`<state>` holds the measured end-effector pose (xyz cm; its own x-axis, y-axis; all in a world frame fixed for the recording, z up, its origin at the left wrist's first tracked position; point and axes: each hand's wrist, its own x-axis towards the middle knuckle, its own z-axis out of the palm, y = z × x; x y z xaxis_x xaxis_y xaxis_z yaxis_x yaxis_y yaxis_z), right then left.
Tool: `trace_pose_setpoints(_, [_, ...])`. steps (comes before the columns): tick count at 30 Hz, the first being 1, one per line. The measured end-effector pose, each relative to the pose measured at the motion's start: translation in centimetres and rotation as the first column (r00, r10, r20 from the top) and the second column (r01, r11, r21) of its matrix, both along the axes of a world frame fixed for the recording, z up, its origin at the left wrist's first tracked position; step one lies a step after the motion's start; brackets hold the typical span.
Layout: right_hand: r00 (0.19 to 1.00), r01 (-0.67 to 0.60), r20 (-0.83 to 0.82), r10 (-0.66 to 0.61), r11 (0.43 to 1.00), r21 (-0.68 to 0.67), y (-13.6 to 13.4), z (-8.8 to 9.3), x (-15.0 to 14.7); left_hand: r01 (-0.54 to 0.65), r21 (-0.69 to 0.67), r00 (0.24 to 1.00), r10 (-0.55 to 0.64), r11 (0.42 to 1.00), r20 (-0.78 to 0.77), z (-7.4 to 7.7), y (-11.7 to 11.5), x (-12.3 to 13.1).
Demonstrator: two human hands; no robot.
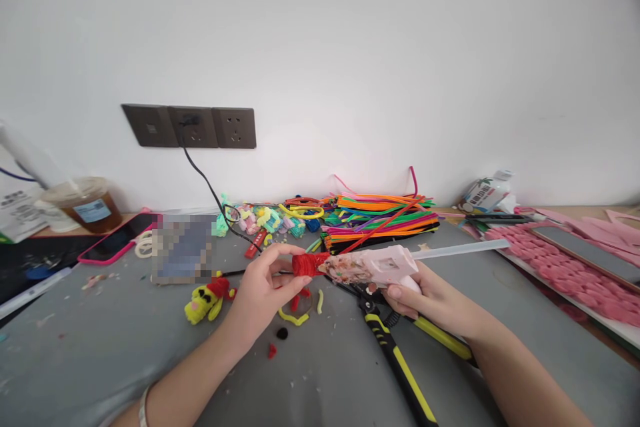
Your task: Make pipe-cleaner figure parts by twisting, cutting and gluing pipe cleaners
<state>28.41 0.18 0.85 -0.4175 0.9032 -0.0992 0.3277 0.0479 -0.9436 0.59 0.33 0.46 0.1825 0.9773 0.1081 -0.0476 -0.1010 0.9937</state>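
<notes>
My left hand (269, 287) pinches a small red coil of pipe cleaner (305, 265) between thumb and fingers. Wrapped round the handle of a pink hot glue gun (390, 265) is my right hand (427, 297). The gun's stained nozzle end points left, at the red coil, and seems to touch it. A translucent glue stick (463, 250) sticks out of its back. Below the hands lie black-and-yellow pliers (395, 353), partly hidden by my right hand. A yellow-and-red pipe cleaner figure (206, 300) lies left of my left hand.
Bundles of coloured pipe cleaners (383, 217) lie along the wall. Small scraps, including a black pompom (283, 333), dot the grey mat (300, 393). A black cord (200, 173) runs from the wall socket. A drink cup (93, 203) and phone (120, 239) are left; pink braided material (550, 267) is right.
</notes>
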Motion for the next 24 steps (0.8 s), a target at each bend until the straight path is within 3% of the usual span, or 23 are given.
trace_pose_setpoints(10, [0.998,-0.045,-0.037,0.047,0.997,0.062,0.3,0.0,0.3,-0.016,-0.002,1.0,0.016,1.0,0.024,-0.4,0.1,-0.2])
trace_pose_setpoints(14, [0.992,-0.037,-0.113,0.055,0.986,0.16,0.9,0.0,0.4,-0.014,0.007,1.0,0.013,1.0,0.027,-0.4,0.1,-0.1])
trace_pose_setpoints(17, [0.971,0.041,-0.237,0.01,0.977,0.211,1.2,0.0,0.4,-0.019,0.009,1.0,0.019,1.0,0.023,-0.5,0.2,-0.1])
trace_pose_setpoints(20, [0.935,0.141,-0.35,-0.062,0.969,0.205,1.3,0.1,0.5,-0.029,0.007,0.999,0.029,1.0,0.014,-0.5,0.2,-0.1])
trace_pose_setpoints(24, [0.957,0.1,-0.284,-0.057,0.985,0.138,1.2,0.5,1.1,-0.028,0.012,1.0,0.028,1.0,-0.008,-0.4,0.2,-0.2])
